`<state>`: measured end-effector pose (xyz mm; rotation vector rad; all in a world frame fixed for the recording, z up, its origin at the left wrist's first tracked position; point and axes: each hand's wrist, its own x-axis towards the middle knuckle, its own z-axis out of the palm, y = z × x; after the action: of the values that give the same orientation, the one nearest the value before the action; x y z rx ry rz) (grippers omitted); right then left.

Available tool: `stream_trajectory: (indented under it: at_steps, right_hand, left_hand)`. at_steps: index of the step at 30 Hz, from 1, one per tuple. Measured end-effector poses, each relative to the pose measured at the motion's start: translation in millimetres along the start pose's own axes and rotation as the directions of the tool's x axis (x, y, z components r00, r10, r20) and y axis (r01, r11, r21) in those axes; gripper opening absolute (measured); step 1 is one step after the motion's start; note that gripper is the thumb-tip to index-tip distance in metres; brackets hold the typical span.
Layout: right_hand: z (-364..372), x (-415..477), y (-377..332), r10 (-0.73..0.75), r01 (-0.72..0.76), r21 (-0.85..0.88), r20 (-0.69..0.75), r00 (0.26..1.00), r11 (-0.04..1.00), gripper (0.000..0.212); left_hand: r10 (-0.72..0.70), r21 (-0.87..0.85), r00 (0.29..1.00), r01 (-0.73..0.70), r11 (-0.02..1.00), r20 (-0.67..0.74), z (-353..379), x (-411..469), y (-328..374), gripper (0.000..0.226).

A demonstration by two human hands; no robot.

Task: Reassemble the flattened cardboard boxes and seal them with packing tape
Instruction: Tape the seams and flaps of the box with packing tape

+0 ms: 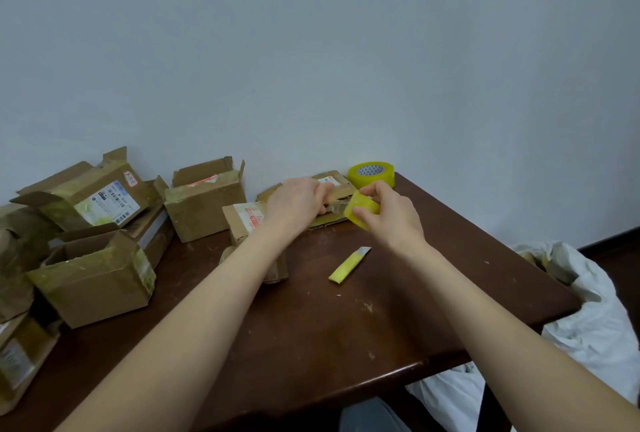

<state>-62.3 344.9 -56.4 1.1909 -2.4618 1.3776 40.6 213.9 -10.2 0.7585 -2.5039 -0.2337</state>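
Progress: partway, by my reading. Left of the yellow cutter (348, 265), a cluster of reassembled boxes (93, 279) stands with walls up and seams glossy with tape. At least two show open top flaps, so sealing there looks unfinished. Just beyond the cutter, a flattened box (329, 222) lies flat on the table (346, 345), not yet raised. Beyond and left of the cutter stands a small box (242, 220), partly hidden by the left forearm; its state cannot be judged.

Step in hand: drawing tape. The right hand (391, 220), beyond the cutter and over the flattened box, has its fingers curled round the tape roll (363, 212). The left hand (298, 201), beyond and slightly left of the cutter, pinches the tape strip (335, 207) stretched out from the roll. The strip is not yet laid on cardboard, as far as visible. A spare roll (371, 175) stands farther beyond the cutter, by the wall (311, 51).

Remaining (judgement): erect the flat box, tape it, close the open flaps.

Surface: dark brown wood, scuffed, with pale flecks around the cutter. Room: plain pale wall. Right of the cutter, past the table edge, is a white sack (588, 321) that seems to hold more cardboard.
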Motion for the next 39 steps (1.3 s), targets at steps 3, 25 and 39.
stream_trajectory:
  at_steps: [3,25,39]
  right_hand:
    - [1.9,-2.0,17.2,0.075,-0.078,-0.249,-0.02,0.997,0.965,0.027]
    - [139.4,11.2,-92.0,0.167,-0.29,0.264,0.404,0.899,0.92,0.036]
    - [133.0,-18.3,-94.8,0.048,-0.034,-0.042,0.381,0.923,0.999,0.053]
  left_hand:
    - [-0.086,0.033,0.981,0.093,0.995,-0.175,-19.1,4.8,-40.7,0.031]
    - [-0.602,-0.26,0.795,0.599,0.757,0.078,-10.5,-59.7,-153.7,0.061]
    - [-0.58,-0.458,0.815,0.515,0.725,-0.002,0.2,-87.0,-131.0,0.038]
